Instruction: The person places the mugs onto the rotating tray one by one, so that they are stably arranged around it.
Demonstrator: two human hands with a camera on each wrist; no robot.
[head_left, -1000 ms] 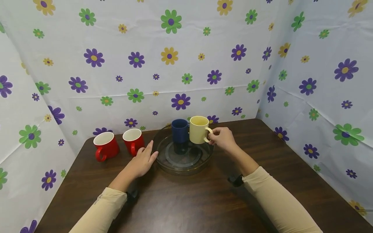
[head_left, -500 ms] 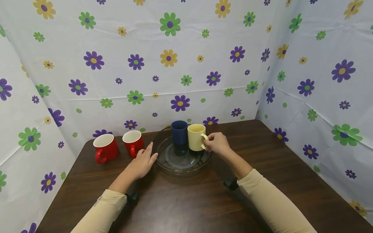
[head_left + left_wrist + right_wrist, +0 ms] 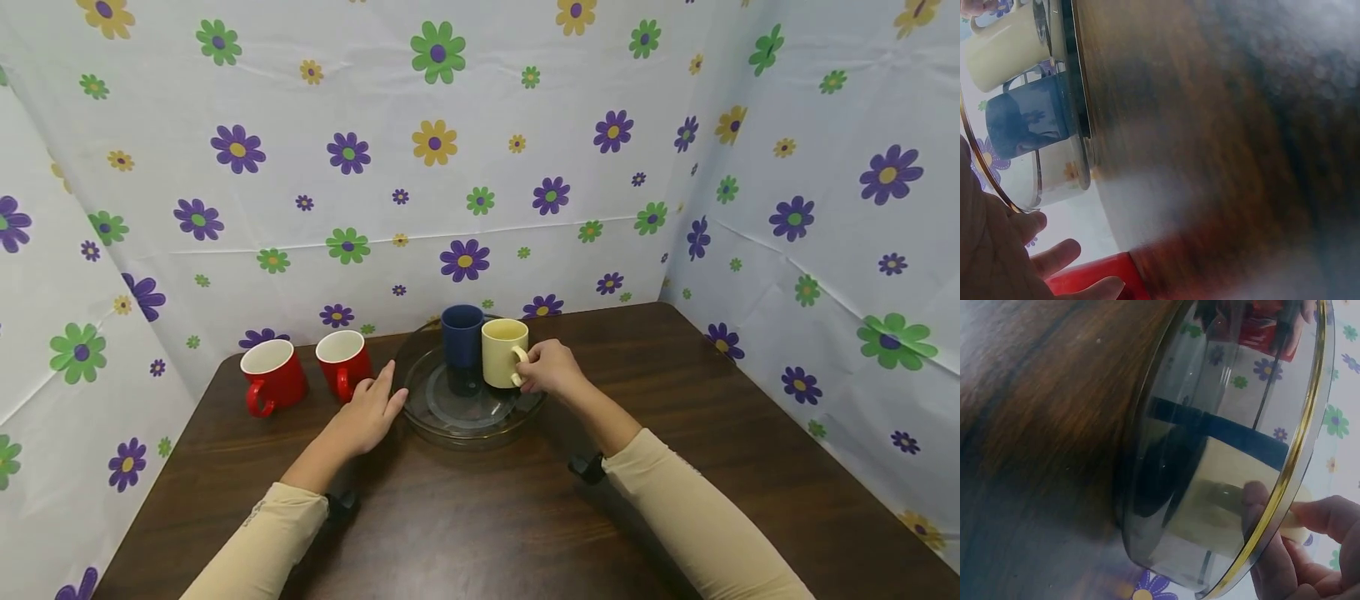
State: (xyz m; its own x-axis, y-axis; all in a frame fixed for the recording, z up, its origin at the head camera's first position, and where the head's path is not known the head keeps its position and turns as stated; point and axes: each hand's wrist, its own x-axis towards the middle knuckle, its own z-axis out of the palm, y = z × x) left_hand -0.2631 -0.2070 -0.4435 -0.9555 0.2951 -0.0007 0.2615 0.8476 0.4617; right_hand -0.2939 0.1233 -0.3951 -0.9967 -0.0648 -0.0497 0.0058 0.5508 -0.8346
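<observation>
White floral sheeting (image 3: 300,108) backs a dark wood-grain tabletop (image 3: 480,525). At its far left corner stand two white-lined red mugs (image 3: 285,385) (image 3: 351,365); the left wrist view shows just one. The left hand (image 3: 367,417), fingers spread, meets a round clear-glass dish (image 3: 465,439) near the far edge, containing a navy-blue mug (image 3: 462,337) and a cylindrical pale-yellow mug (image 3: 500,360), its handle pinched by the right hand (image 3: 553,368).

- Left red mug (image 3: 279,379), white inside, upright.
- Right red mug (image 3: 339,358), upright, just beside it.
- Dark brown table (image 3: 480,525).
- White wall covering (image 3: 292,175), printed with purple, green and yellow flowers.
</observation>
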